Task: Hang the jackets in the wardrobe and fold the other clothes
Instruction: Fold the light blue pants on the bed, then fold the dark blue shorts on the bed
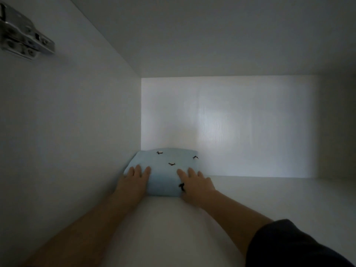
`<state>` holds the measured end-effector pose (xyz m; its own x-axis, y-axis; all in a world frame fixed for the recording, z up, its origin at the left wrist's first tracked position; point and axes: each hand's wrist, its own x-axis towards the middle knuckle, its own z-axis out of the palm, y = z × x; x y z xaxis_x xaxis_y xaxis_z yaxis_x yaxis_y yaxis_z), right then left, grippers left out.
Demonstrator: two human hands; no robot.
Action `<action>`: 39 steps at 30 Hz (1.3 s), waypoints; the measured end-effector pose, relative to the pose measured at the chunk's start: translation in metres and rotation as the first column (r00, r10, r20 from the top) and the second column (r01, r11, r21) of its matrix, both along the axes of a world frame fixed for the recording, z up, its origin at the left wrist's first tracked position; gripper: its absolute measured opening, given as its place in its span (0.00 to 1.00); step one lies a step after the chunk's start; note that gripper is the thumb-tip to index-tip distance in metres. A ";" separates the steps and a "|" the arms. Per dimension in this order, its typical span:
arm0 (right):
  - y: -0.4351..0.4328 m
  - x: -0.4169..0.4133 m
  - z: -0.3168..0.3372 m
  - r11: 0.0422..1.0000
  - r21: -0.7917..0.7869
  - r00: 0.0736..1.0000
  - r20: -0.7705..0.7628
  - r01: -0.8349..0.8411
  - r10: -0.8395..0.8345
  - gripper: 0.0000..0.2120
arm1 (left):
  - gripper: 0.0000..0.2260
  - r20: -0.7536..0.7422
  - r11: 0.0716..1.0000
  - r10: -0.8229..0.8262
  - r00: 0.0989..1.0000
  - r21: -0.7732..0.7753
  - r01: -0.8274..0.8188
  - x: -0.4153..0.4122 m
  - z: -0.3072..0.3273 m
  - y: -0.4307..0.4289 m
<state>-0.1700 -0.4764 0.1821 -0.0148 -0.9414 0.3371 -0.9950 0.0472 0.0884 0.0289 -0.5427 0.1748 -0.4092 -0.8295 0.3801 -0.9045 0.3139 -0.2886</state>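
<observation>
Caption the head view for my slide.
Left hand and right hand rest on a folded light-blue garment by a white shelf's left wall.

Two arms of ours, one with a sleeve

We see both forearms bare down to the left hand [134, 179] and the right hand [197, 183]. On the right arm we wear a dark, near-black sleeve [292, 245], its rounded hem curving across the arm. The dim light keeps us from telling its weave or any print.
</observation>
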 end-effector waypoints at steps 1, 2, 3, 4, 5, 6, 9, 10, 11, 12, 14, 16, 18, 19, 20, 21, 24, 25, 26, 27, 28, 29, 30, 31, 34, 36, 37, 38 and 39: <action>0.013 -0.001 0.003 1.000 0.001 1.000 0.027 -0.005 0.005 0.31 | 0.29 -0.009 0.999 -0.016 1.000 0.039 0.016 -0.001 0.005 0.012; 0.030 -0.003 0.006 1.000 -0.003 0.998 0.068 -0.012 0.012 0.31 | 0.28 -0.031 0.996 -0.047 0.998 0.079 0.049 -0.005 0.011 0.027; 0.050 -0.004 0.008 1.000 -0.010 0.994 0.109 -0.023 0.024 0.31 | 0.27 -0.067 0.989 -0.085 0.994 0.118 0.093 -0.010 0.017 0.045; 0.073 -0.006 0.009 0.999 -0.019 0.989 0.140 -0.036 0.038 0.32 | 0.26 -0.116 0.978 -0.130 0.985 0.149 0.146 -0.017 0.023 0.066; 0.098 -0.008 0.008 0.998 -0.032 0.985 0.163 -0.045 0.050 0.33 | 0.25 -0.175 0.964 -0.186 0.967 0.159 0.214 -0.025 0.027 0.088; 0.126 -0.011 0.007 0.997 -0.055 0.980 0.189 -0.050 0.060 0.34 | 0.24 -0.240 0.945 -0.259 0.936 0.138 0.297 -0.032 0.029 0.112; 0.221 -0.022 -0.001 0.981 -0.188 0.945 0.312 -0.046 0.103 0.32 | 0.19 -0.450 0.824 -0.521 0.725 -0.043 0.565 -0.056 0.018 0.194; 0.256 -0.026 -0.006 0.973 -0.231 0.934 0.343 -0.022 0.103 0.32 | 0.18 -0.492 0.769 -0.590 0.640 -0.102 0.631 -0.065 0.011 0.224; 0.293 -0.031 -0.012 0.964 -0.267 0.929 0.359 0.014 0.086 0.31 | 0.17 -0.520 0.718 -0.642 0.564 -0.147 0.680 -0.075 0.002 0.255; 0.332 -0.036 -0.019 0.954 -0.295 0.929 0.367 0.057 0.058 0.31 | 0.16 -0.541 0.667 -0.681 0.494 -0.178 0.724 -0.085 -0.007 0.287; 0.414 -0.047 -0.037 0.931 -0.331 0.919 0.395 0.153 -0.011 0.30 | 0.14 -0.587 0.557 -0.727 0.356 -0.202 0.805 -0.111 -0.027 0.353; 0.503 -0.056 -0.064 0.898 -0.339 0.895 0.432 0.279 -0.115 0.28 | 0.12 -0.634 0.435 -0.740 0.222 -0.200 0.878 -0.135 -0.051 0.424; 0.600 -0.060 -0.099 0.855 -0.288 0.841 0.471 0.431 -0.265 0.28 | 0.11 -0.677 0.306 -0.728 0.108 -0.179 0.935 -0.160 -0.082 0.500; 0.649 -0.059 -0.118 0.825 -0.249 0.801 0.488 0.508 -0.346 0.27 | 0.11 -0.697 0.233 -0.715 0.057 -0.161 0.959 -0.172 -0.099 0.540; 0.699 -0.056 -0.136 0.783 -0.207 0.750 0.504 0.587 -0.428 0.27 | 0.11 -0.713 0.157 -0.701 0.014 -0.136 0.978 -0.184 -0.115 0.582; 0.749 -0.051 -0.153 0.728 -0.164 0.687 0.516 0.666 -0.512 0.26 | 0.11 -0.727 0.080 -0.686 -0.021 -0.104 0.991 -0.194 -0.131 0.626; 0.895 -0.020 -0.196 0.494 -0.049 0.433 0.559 0.868 -0.707 0.24 | 0.10 -0.770 -0.187 -0.624 -0.134 -0.019 0.982 -0.218 -0.172 0.767; 0.940 -0.006 -0.206 0.400 -0.018 0.335 0.579 0.916 -0.743 0.24 | 0.10 -0.790 -0.277 -0.593 -0.160 0.014 0.961 -0.221 -0.182 0.814; 0.984 0.008 -0.214 0.306 0.003 0.244 0.600 0.952 -0.762 0.23 | 0.10 -0.807 -0.360 -0.563 -0.178 0.045 0.932 -0.222 -0.191 0.860; 1.024 0.024 -0.221 0.215 0.016 0.160 0.618 0.976 -0.770 0.23 | 0.10 -0.818 -0.438 -0.539 -0.200 0.070 0.896 -0.221 -0.200 0.904; 1.062 0.041 -0.228 0.125 0.027 0.080 0.630 0.992 -0.773 0.22 | 0.09 -0.825 -0.511 -0.518 -0.224 0.088 0.855 -0.219 -0.209 0.947; 1.098 0.058 -0.233 0.037 0.040 0.003 0.638 0.999 -0.770 0.22 | 0.09 -0.833 -0.579 -0.495 -0.245 0.107 0.808 -0.216 -0.217 0.989; 1.131 0.075 -0.238 -0.048 0.056 -0.072 0.649 0.997 -0.757 0.21 | 0.09 -0.843 -0.642 -0.473 -0.258 0.128 0.756 -0.212 -0.224 1.030; 1.160 0.093 -0.244 -0.129 0.072 -0.144 0.665 0.989 -0.733 0.21 | 0.09 -0.850 -0.697 -0.454 -0.267 0.153 0.700 -0.207 -0.232 1.069; 1.238 0.141 -0.262 -0.360 0.107 -0.323 0.715 0.927 -0.620 0.20 | 0.08 -0.848 -0.828 -0.429 -0.310 0.233 0.509 -0.184 -0.253 1.178; 1.287 0.168 -0.276 -0.477 0.140 -0.419 0.723 0.868 -0.550 0.19 | 0.08 -0.845 -0.888 -0.403 -0.350 0.268 0.375 -0.171 -0.265 1.246; 1.311 0.179 -0.283 -0.518 0.162 -0.461 0.716 0.840 -0.524 0.19 | 0.08 -0.847 -0.908 -0.388 -0.364 0.282 0.311 -0.165 -0.270 1.277; 1.336 0.188 -0.289 -0.552 0.186 -0.501 0.706 0.813 -0.501 0.19 | 0.08 -0.849 -0.922 -0.374 -0.374 0.296 0.251 -0.161 -0.275 1.309; 1.362 0.195 -0.294 -0.585 0.208 -0.539 0.695 0.784 -0.476 0.19 | 0.08 -0.851 -0.931 -0.362 -0.381 0.308 0.196 -0.159 -0.280 1.340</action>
